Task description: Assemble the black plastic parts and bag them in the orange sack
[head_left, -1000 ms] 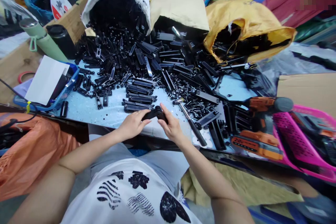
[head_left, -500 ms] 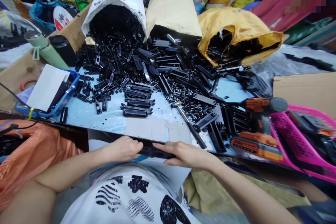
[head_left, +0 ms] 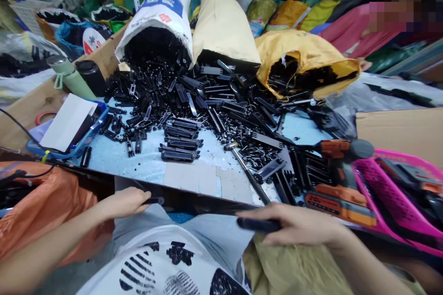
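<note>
At the table's front edge, my left hand is closed around a thin black bar whose end pokes out past the fingers. My right hand, further right and over the lap, grips a thicker black bar with a rounded end. The two bars are well apart. Behind the hands, a short stack of black plastic assemblies lies on the light blue tabletop. A hammer rests to the right, its handle end close to my right hand.
Loose black parts heap up before a white sack, a cream sack and a yellow sack. An orange cordless drill stands beside a pink basket. A blue tray sits left. Another person's sleeve shows behind.
My hands were close together on one long black piece; now they are apart, left hand further left, right hand further right and lower, each with a black bar. The view has tilted up slightly.
</note>
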A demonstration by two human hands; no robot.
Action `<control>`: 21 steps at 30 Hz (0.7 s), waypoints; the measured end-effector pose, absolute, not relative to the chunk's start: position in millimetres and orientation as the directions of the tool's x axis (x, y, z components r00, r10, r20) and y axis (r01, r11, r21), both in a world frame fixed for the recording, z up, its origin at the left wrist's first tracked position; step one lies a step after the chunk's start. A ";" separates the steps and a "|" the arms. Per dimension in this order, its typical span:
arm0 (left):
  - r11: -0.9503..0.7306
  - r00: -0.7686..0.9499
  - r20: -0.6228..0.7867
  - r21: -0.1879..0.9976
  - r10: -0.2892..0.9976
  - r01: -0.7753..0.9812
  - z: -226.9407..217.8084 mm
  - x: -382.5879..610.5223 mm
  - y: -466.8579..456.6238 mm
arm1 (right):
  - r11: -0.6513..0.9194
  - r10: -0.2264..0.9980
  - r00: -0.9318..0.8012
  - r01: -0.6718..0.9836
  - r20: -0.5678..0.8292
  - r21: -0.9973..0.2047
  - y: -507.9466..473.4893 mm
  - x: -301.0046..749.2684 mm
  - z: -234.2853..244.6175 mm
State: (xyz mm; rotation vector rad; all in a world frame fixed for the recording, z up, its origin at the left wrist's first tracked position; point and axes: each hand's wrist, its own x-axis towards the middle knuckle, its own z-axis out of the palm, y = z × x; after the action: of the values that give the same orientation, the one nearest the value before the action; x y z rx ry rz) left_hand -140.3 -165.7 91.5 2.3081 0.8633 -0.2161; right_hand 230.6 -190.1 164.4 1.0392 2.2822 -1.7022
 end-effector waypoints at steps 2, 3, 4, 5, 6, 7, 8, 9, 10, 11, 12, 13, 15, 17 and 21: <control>-0.521 0.775 -0.375 0.583 0.508 0.623 90.5 -139.5 -160.5 | 0.169 0.616 -0.646 0.668 -0.451 -0.725 -176.6 245.9 159.6; -0.506 0.789 -0.378 0.615 0.485 0.606 90.1 -133.4 -157.7 | 0.206 0.712 -0.583 0.706 -0.391 -0.677 -169.0 246.0 153.4; -0.480 0.789 -0.381 0.638 0.483 0.602 89.9 -124.4 -154.6 | 0.244 0.800 -0.517 0.745 -0.305 -0.621 -161.6 240.8 145.7; -0.453 0.779 -0.384 0.650 0.496 0.610 89.9 -113.9 -151.0 | 0.273 0.874 -0.445 0.785 -0.198 -0.557 -155.2 231.1 137.2; -0.427 0.762 -0.386 0.655 0.520 0.624 90.2 -103.2 -147.0 | 0.300 0.914 -0.395 0.812 -0.095 -0.501 -150.3 218.0 128.9; -0.404 0.751 -0.385 0.664 0.536 0.629 91.1 -93.4 -142.9 | 0.333 0.922 -0.387 0.821 -0.023 -0.463 -147.3 203.0 121.6; -0.387 0.757 -0.379 0.686 0.533 0.616 92.3 -85.3 -139.0 | 0.380 0.904 -0.427 0.807 -0.002 -0.452 -146.1 187.7 115.7; -0.374 0.776 -0.366 0.718 0.513 0.586 93.9 -79.5 -135.6 | 0.431 0.864 -0.502 0.772 -0.032 -0.467 -146.6 173.5 111.4; -0.364 0.801 -0.349 0.752 0.487 0.549 95.5 -75.8 -133.2 | 0.466 0.809 -0.580 0.728 -0.090 -0.504 -148.2 161.6 108.4; -0.354 0.820 -0.331 0.780 0.467 0.517 97.0 -74.1 -131.6 | 0.471 0.756 -0.637 0.689 -0.150 -0.551 -150.4 152.5 106.3; -0.344 0.827 -0.320 0.795 0.461 0.500 98.0 -74.0 -131.0 | 0.447 0.721 -0.666 0.659 -0.192 -0.605 -153.0 146.6 104.6; -0.337 0.824 -0.319 0.798 0.467 0.500 98.3 -75.0 -131.1 | 0.395 0.708 -0.672 0.631 -0.215 -0.668 -155.7 143.7 102.7; -0.331 0.812 -0.317 0.794 0.489 0.510 96.7 -78.5 -133.2 | 0.225 0.732 -0.647 0.525 -0.213 -0.821 -161.2 144.4 97.4; -0.328 0.821 -0.280 0.815 0.498 0.477 93.1 -80.9 -137.0 | 0.008 0.765 -0.612 0.323 -0.202 -0.946 -167.1 148.7 89.2; -0.270 0.879 -0.144 0.918 0.454 0.290 86.2 -77.6 -147.3 | -0.333 0.711 -0.662 -0.018 -0.238 -0.943 -177.5 153.6 70.3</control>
State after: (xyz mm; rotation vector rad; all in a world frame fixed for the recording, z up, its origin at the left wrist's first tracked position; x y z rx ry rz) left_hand -77.6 -147.3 86.2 1.8733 0.5530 0.1734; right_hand 153.6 -177.5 70.3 1.2399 1.9623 -2.7967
